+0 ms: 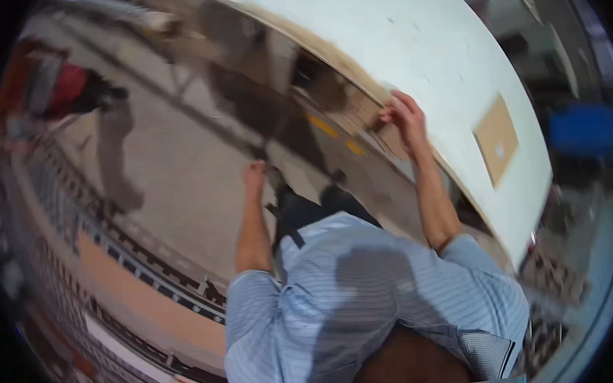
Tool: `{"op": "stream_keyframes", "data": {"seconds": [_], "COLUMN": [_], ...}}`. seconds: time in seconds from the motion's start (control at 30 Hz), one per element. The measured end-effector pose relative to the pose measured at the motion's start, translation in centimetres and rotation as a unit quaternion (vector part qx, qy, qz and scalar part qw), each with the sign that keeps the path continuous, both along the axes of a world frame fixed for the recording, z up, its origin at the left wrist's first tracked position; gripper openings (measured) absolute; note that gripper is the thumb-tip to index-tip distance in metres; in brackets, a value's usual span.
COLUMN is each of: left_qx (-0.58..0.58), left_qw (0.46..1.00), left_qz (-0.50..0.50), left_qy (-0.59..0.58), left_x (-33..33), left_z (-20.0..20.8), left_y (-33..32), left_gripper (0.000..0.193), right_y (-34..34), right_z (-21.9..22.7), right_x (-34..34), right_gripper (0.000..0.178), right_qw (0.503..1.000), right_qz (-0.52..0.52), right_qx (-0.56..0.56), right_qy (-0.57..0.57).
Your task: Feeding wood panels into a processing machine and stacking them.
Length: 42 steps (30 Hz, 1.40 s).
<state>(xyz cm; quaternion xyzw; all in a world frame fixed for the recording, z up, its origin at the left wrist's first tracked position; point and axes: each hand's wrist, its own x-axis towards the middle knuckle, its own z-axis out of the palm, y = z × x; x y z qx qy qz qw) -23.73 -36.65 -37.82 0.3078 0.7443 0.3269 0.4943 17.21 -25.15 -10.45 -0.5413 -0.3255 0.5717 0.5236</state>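
Observation:
My right hand is at the near edge of a large white-topped table, its fingers loosely bent and apart, with nothing visible in them. Whether the fingertips touch the edge I cannot tell. A flat tan board piece with a small pale spot lies on the tabletop, to the right of that hand and apart from it. My left hand hangs over the floor beside my legs, away from the table. Its fingers look curled but are blurred, and I see no object in it.
On the left runs a roller conveyor with long tan boards on it. Someone in red stands at the far left. Under the table are shelves with boards. A blue object is beyond the table at right. Concrete floor lies between.

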Motion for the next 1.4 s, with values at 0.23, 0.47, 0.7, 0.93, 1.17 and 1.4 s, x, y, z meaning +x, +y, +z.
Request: {"op": "stream_keyframes", "data": {"seconds": [0.23, 0.47, 0.7, 0.93, 1.17, 1.4], "left_qx": [-0.052, -0.041, -0.120, -0.114, -0.072, -0.019], "left_qw": [0.994, 0.995, 0.974, 0.944, 0.910, 0.911], "left_qz": [0.013, -0.025, 0.038, 0.049, 0.103, -0.025], "left_qy": [-0.093, -0.086, -0.190, -0.306, -0.394, -0.411], "left_x": [8.4, 16.6, 28.6, 40.2, 43.5, 50.5], "left_z": [-5.2, -8.8, -6.8, -4.3, -6.8, -12.3], "left_y": [-3.4, -11.8, -16.3, -13.1, -7.6, -6.0], "left_gripper": [0.020, 0.023, 0.028, 0.037, 0.057, 0.061], "right_y": [-17.6, -33.6, -33.4, -29.7, -26.2, -30.5], "right_z": [-7.2, -18.6, -22.1, -22.6, -25.3, -27.8], "right_x": [6.7, 17.7, 23.9, 29.2, 28.3, 24.5], "right_gripper": [0.032, 0.037, 0.038, 0.057, 0.046, 0.042], "right_qw": [0.962, 0.875, 0.897, 0.911, 0.934, 0.918], "right_qz": [0.075, 0.011, -0.020, -0.066, -0.052, -0.047], "right_qx": [-0.245, -0.468, -0.436, -0.405, -0.353, -0.390], "right_qy": [-0.089, -0.122, -0.073, -0.046, 0.006, 0.055]}}
